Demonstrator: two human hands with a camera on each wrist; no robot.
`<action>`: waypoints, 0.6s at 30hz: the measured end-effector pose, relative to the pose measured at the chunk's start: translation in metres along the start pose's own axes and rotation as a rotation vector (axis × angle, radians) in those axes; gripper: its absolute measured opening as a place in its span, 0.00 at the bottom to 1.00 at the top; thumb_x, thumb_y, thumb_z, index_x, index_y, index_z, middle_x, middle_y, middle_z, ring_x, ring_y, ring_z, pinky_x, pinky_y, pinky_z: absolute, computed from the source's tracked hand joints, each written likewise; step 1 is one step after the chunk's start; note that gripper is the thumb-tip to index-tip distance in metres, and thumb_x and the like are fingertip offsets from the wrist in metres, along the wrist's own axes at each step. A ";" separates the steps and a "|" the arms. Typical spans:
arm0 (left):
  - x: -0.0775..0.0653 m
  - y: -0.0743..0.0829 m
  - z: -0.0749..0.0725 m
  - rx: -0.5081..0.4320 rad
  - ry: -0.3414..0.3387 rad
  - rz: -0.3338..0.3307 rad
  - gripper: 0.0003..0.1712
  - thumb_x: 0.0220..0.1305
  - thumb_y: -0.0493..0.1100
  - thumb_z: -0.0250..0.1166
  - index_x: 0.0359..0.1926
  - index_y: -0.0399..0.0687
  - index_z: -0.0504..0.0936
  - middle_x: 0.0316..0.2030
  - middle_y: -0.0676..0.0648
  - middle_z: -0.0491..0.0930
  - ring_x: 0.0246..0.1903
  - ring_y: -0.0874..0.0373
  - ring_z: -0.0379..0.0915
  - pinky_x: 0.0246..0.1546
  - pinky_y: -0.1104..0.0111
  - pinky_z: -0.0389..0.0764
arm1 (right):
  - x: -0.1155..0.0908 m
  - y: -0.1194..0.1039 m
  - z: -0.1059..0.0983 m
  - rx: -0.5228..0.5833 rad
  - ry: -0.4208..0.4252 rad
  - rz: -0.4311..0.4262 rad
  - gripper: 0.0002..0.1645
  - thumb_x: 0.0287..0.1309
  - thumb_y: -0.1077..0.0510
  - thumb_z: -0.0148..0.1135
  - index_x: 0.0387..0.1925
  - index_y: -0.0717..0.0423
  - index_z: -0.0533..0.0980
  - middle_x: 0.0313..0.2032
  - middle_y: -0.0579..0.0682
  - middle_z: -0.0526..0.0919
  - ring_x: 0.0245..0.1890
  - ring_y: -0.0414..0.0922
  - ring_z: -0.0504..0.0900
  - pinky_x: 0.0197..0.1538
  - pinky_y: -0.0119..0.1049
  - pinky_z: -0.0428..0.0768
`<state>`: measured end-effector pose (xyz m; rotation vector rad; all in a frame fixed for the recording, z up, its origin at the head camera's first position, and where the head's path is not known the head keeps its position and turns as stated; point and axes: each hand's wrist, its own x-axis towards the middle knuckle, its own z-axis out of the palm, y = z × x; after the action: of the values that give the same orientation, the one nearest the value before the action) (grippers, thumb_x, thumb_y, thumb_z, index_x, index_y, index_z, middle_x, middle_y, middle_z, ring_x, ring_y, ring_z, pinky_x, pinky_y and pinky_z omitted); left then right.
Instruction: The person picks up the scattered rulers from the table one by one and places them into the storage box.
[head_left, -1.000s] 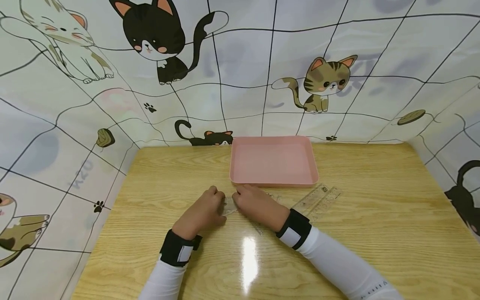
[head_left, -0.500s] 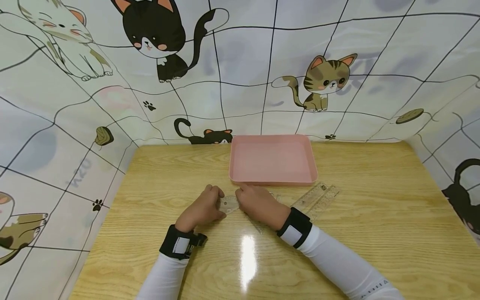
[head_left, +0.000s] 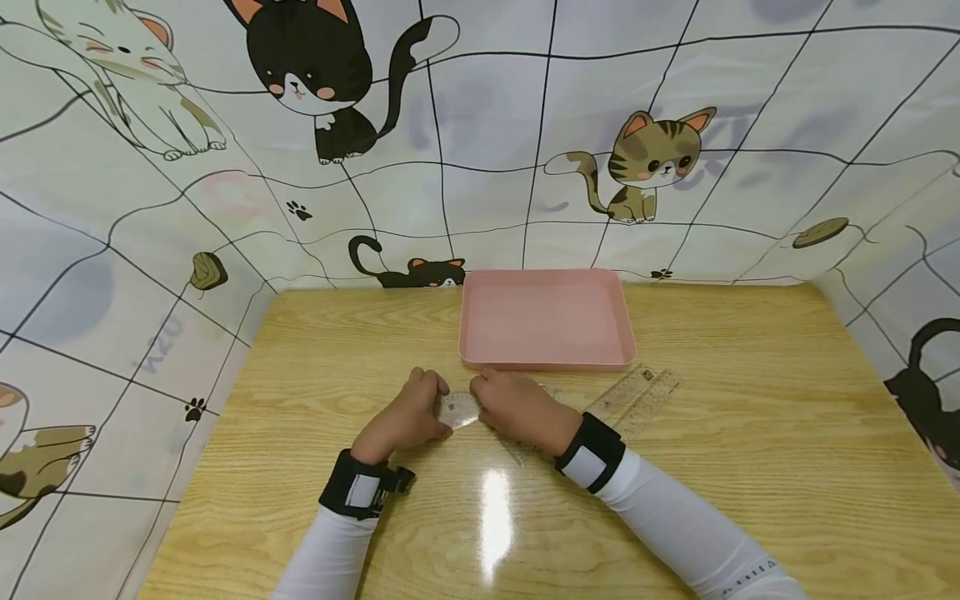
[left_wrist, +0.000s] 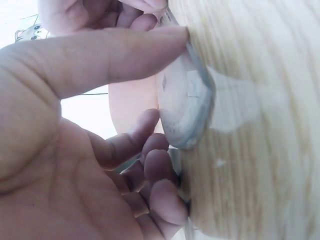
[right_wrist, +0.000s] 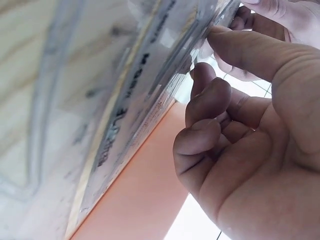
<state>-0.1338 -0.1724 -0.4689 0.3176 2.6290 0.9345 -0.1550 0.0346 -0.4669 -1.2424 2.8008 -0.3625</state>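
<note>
Hands [head_left: 405, 421] [head_left: 522, 414] drew slightly apart; protractor [head_left: 459, 409] outside pink tray [head_left: 547, 325].

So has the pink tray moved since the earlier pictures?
No, the pink tray hasn't shifted: its far left corner still meets the crouching black cat print.

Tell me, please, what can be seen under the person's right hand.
In the head view, clear plastic pokes out from under the right hand on its near side. Whatever lies directly beneath the hand is covered, so the plastic's full outline cannot be made out.
</note>
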 end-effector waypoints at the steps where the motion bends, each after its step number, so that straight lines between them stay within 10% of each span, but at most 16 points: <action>1: 0.000 0.000 0.000 0.001 -0.002 -0.002 0.32 0.46 0.30 0.81 0.49 0.34 0.73 0.43 0.42 0.67 0.42 0.52 0.66 0.46 0.62 0.75 | 0.000 0.000 0.000 0.014 -0.005 0.003 0.07 0.62 0.62 0.69 0.40 0.59 0.80 0.37 0.51 0.80 0.31 0.40 0.77 0.33 0.34 0.78; 18: -0.007 0.018 0.006 0.165 0.059 -0.029 0.30 0.44 0.27 0.78 0.48 0.35 0.73 0.41 0.40 0.69 0.41 0.47 0.68 0.45 0.56 0.77 | -0.001 0.001 -0.002 0.120 -0.079 0.015 0.15 0.59 0.60 0.73 0.44 0.61 0.77 0.40 0.52 0.78 0.39 0.44 0.77 0.44 0.38 0.80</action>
<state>-0.1230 -0.1575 -0.4599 0.2954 2.7635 0.7306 -0.1551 0.0363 -0.4654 -1.1832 2.6774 -0.4630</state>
